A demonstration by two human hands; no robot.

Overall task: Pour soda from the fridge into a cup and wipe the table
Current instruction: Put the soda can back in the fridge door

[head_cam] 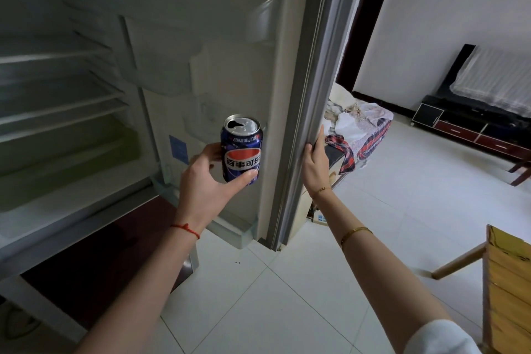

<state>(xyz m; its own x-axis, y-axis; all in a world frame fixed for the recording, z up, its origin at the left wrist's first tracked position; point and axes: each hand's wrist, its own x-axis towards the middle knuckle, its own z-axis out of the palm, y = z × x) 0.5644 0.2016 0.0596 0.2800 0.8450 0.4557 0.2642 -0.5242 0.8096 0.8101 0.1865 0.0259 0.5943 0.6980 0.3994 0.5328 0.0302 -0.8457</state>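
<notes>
Head view: the left hand (207,172) is gripping a blue soda can (242,149), thumb across the lower front and fingers wrapped behind, holding it upright just off centre toward 9 o'clock, in front of the inner face of the fridge door (230,66). Upright hold is probably keeping the drink in, since the can's mouth is already showing open. The right hand (314,158), at about 3 o'clock from the can, is curling its fingers round the door's outer edge, likely to steady the door or swing it shut. The fridge shelves (57,89) from 9 to 10 o'clock are appearing bare, though dim light is making this hard to confirm. No cup or table is showing; a wooden chair (500,273) is being cut off at 4 o'clock. How much soda is in the can cannot be told.
</notes>
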